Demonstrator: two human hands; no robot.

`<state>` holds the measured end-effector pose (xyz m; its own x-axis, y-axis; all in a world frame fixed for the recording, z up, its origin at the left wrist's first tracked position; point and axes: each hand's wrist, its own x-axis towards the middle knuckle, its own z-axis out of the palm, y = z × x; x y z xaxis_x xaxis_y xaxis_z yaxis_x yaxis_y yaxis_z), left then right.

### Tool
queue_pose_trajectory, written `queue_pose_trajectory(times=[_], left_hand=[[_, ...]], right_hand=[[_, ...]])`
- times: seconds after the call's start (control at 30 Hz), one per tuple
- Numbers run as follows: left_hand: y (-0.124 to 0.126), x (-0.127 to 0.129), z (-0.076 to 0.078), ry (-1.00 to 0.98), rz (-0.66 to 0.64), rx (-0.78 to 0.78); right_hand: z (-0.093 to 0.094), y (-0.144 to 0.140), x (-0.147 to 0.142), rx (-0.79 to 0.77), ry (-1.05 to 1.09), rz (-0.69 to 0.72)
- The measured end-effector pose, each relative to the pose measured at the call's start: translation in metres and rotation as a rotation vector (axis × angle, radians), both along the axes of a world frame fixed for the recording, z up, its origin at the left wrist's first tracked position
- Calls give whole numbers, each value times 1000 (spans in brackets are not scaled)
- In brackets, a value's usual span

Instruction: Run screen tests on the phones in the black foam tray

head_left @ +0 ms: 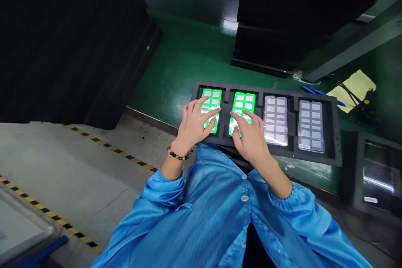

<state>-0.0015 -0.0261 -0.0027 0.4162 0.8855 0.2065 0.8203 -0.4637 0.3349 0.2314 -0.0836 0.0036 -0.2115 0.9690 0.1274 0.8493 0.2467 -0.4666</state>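
Observation:
A dark tray (226,122) at the bench edge holds several phones in separate slots. My left hand (195,123) is over the leftmost phone (216,93), fingers spread and partly covering its green and white screen. Above the second phone (240,97), also lit green and white, my right hand (251,136) has its fingers apart. Whether the fingertips touch the screens, I cannot tell. The third phone (275,119) and the rightmost phone (310,125) show grey screens with pale blocks. Neither hand holds anything.
The green bench (185,58) stretches behind the tray, between black curtains (63,46). To the right lie blue pens (309,89) and a yellow paper (351,88). Another dark tray (354,171) with a dark-screened device sits lower right. Striped tape (116,148) marks the floor at left.

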Motion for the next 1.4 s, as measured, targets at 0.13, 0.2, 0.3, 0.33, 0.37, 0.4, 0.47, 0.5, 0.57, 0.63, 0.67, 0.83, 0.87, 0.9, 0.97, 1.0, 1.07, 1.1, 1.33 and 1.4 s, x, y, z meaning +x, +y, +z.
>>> queue_pose_trajectory(times=[0.13,0.2,0.3,0.33,0.37,0.4,0.47,0.5,0.57,0.63,0.67,0.83,0.87,0.9,0.97,1.0,1.07,1.1,1.33,1.4], left_hand=[[-6,-9,-1,-87,100,9],[-10,-15,-3,-128,181,32],[-15,-19,-8,-167,277,57],[-16,-20,-9,-177,300,61],[-17,-20,-10,-184,321,63],[-18,-20,-10,-186,336,62],[-19,-19,-11,-176,340,58],[-20,-18,-11,-166,328,55],[-22,-16,-9,-147,291,48],[-27,-10,-7,-125,248,39],[-30,-6,-6,-111,228,33],[-40,15,0,-40,124,25],[-40,16,1,-36,124,24],[-41,15,2,-38,138,23],[-41,8,3,-53,196,23],[-41,3,3,-60,230,28],[-40,-8,1,-68,295,45],[-40,-13,0,-69,319,54],[-39,-18,-7,-87,311,71],[-39,-15,-6,-95,278,68]], right_hand=[[4,-7,15,11,-39,-65],[6,-12,26,8,-57,-111],[9,-19,37,5,-67,-153],[9,-20,39,4,-64,-159],[9,-21,39,4,-59,-164],[8,-21,39,5,-53,-167],[6,-21,36,5,-38,-168],[5,-21,34,6,-31,-163],[3,-20,27,6,-15,-128],[3,-19,18,-1,4,-70],[3,-19,13,-5,10,-38],[2,-17,0,-12,8,17],[2,-18,2,-12,7,6],[2,-19,6,-11,5,-8],[3,-21,16,-11,2,-45],[3,-23,22,-11,-2,-68],[5,-27,31,-10,-15,-127],[5,-27,33,-7,-21,-157],[0,-8,15,10,10,-80],[-3,-2,10,20,12,-51]])
